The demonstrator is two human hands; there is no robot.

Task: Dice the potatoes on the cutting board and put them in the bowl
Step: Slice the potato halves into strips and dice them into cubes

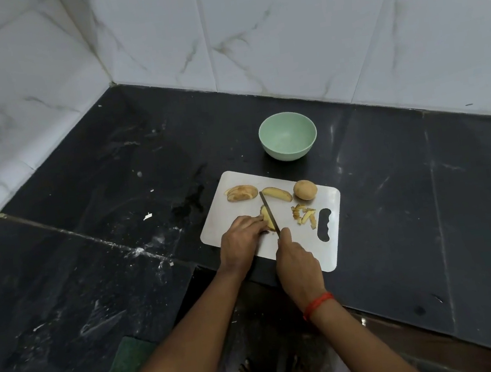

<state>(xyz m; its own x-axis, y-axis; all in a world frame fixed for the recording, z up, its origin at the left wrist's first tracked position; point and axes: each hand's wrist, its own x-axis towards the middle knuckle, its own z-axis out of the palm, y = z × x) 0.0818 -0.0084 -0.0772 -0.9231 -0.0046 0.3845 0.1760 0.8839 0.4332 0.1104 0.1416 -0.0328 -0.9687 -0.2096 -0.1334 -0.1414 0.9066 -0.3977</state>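
A white cutting board (326, 253) lies on the black counter. My left hand (240, 238) presses down a potato piece (266, 216). My right hand (298, 265) grips a knife (269, 211) whose dark blade rests across that piece. At the board's far edge sit a sliced potato half (241, 193), a potato wedge (277, 194) and a whole small potato (305, 189). A small heap of cut strips (305, 214) lies near the board's handle hole. Beyond the board stands a pale green bowl (287, 135), which holds nothing.
The black stone counter (99, 206) runs into a corner of white marble-look wall tiles (280, 39). White specks and smears mark the counter at left. A green scrub pad (126, 366) lies near the front edge. The counter edge drops off below my arms.
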